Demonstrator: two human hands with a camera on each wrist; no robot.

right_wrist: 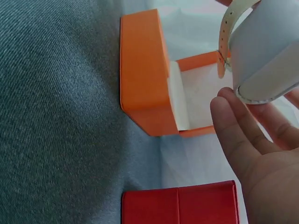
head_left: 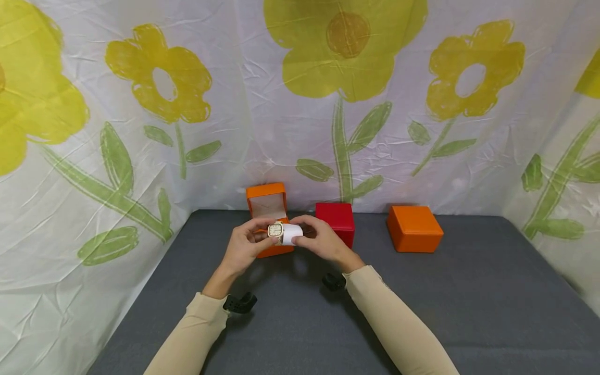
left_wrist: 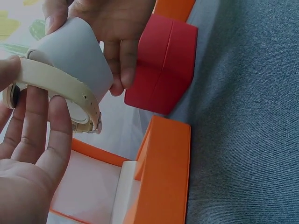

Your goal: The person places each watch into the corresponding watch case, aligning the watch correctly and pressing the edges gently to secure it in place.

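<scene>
My left hand [head_left: 238, 251] pinches a wristwatch [head_left: 275, 229] with a pale square dial and a gold-toned case. In the left wrist view its cream strap [left_wrist: 56, 80] is a buckled loop at one end of a white watch cushion [left_wrist: 77, 53]. The other end of the cushion is held by my right hand [head_left: 325, 244], between thumb and fingers. Both hands are raised over an orange watch box [head_left: 276, 251], whose lid stands up at the back. White lining [right_wrist: 198, 95] shows inside the box in the right wrist view.
Just right of the open box stands a closed red box [head_left: 335, 214], partly behind my right hand. Farther right is a closed orange box [head_left: 415, 229]. A flower-printed white cloth [head_left: 244, 120] hangs behind the dark grey table [head_left: 422, 302].
</scene>
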